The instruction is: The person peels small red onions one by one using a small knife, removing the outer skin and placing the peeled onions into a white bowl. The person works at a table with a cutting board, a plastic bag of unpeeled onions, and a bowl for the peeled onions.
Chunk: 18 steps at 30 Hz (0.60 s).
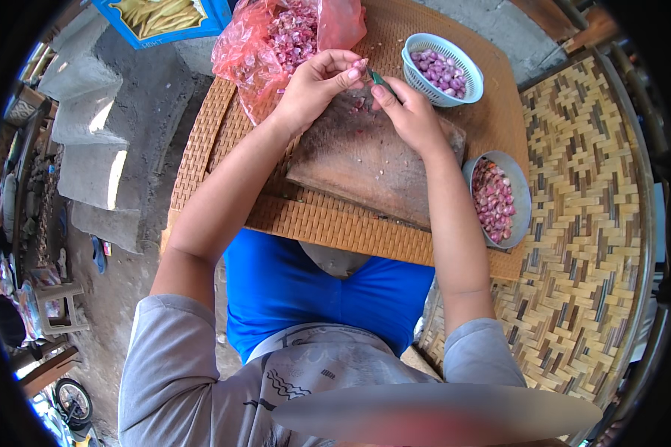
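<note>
Between the thumb and fingers of my left hand [319,84] is a small shallot [360,63]. My right hand [405,109] grips a knife with a green handle [381,82], its tip close to the shallot; the blade is hard to make out. Both hands are above a worn wooden cutting board [363,162] with bits of skin on it. A red plastic bag [246,56] holding shallot skins [293,36] lies beyond my left hand. Peeled shallots fill part of a pale blue plastic basket [472,92] beyond my right hand. Reddish shallots [492,207] sit in a metal bowl [520,212] beside my right forearm.
The board rests on a woven rattan-style table [346,223]. A woven bamboo surface [587,223] adjoins it on the right. Concrete steps [89,173] rise at the left, near a blue box [215,17]. A plastic stool [61,296] and a motorcycle wheel [72,399] are farther left.
</note>
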Each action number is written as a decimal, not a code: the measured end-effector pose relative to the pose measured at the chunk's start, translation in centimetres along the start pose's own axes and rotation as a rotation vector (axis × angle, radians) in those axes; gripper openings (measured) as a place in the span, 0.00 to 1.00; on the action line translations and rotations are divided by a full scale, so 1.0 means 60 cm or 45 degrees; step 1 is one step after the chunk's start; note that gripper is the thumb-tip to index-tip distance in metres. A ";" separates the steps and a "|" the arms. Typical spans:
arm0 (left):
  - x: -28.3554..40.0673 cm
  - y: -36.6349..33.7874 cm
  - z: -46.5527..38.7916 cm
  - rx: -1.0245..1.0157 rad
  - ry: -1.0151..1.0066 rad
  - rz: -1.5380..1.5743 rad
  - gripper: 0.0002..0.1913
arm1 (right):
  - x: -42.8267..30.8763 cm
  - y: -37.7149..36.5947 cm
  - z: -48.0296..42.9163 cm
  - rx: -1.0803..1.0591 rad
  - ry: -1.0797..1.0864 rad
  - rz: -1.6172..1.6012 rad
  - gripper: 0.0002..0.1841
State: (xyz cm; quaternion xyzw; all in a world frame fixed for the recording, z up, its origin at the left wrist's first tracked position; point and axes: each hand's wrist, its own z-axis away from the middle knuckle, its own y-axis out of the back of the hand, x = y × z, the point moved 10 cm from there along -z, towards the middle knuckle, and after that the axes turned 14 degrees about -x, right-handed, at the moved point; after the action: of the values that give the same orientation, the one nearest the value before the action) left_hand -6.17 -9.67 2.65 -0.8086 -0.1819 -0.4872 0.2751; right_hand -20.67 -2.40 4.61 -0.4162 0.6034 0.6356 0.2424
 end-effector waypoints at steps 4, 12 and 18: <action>-0.003 0.002 -0.001 -0.017 -0.007 -0.007 0.17 | -0.004 0.000 0.000 0.016 0.017 0.027 0.28; -0.007 0.002 0.002 -0.009 0.044 -0.111 0.19 | -0.012 0.000 0.002 -0.001 0.056 0.076 0.28; 0.000 0.013 0.005 0.092 0.060 -0.131 0.19 | -0.012 0.000 0.001 0.016 0.050 0.114 0.29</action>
State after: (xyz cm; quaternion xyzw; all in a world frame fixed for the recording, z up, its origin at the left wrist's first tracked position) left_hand -5.52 -10.10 2.31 -0.7760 -0.2344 -0.5127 0.2829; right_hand -20.32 -2.21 5.20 -0.3995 0.6300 0.6338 0.2045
